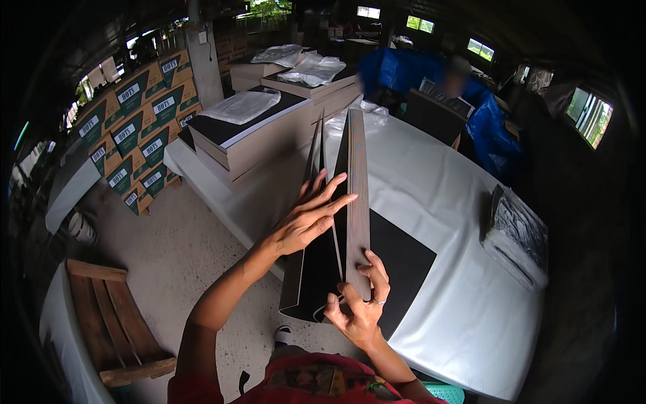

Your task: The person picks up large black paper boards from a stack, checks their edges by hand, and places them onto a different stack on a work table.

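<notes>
A white-covered surface (444, 202) fills the middle of a dim storeroom, with stacks of black sheets (252, 131) at its far left and printed cartons (138, 128) beyond. Near its front edge a thick bundle of black boards (355, 202) stands on edge. The right hand (360, 303) grips its near end from below, while the left hand (309, 219) lies flat, fingers spread, against its left face.

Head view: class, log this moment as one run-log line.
left hand: fingers spread on upright black sheets | right hand: gripping thick upright stack of black sheets at bottom | surface: white-covered table
</notes>
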Motion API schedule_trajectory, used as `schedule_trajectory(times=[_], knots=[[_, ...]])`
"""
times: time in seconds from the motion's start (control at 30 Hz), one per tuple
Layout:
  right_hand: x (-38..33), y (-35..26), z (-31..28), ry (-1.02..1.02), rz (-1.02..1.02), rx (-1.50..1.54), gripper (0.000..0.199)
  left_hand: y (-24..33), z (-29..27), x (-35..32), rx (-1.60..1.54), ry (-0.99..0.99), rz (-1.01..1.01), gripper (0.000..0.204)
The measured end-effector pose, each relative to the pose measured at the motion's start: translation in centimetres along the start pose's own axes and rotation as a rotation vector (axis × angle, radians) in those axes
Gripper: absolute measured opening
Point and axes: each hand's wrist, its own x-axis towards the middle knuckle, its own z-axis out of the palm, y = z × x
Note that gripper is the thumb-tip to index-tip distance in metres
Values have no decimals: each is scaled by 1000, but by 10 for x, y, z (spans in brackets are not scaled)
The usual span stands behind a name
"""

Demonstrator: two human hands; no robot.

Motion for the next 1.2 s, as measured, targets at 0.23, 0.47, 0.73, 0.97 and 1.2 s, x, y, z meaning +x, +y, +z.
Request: schedule_trajectory(times=[0.23, 0.47, 0.73, 0.97, 1.2], knots=[[-11, 1, 13, 36, 65, 26, 41, 11, 2, -20, -187, 433, -394, 88], [-13, -9, 23, 216, 392, -140, 62, -40, -71, -99, -830, 499, -1147, 74], [26, 31, -35, 294, 514, -157, 50, -21, -81, -189, -976, 413, -1535, 58], [61, 121, -117, 241, 544, -55, 42, 55, 104, -227, -1568, -99, -1725, 49], [11, 175, -156, 317, 612, 64, 45, 69, 272, -215, -1845, -629, -1642, 54]])
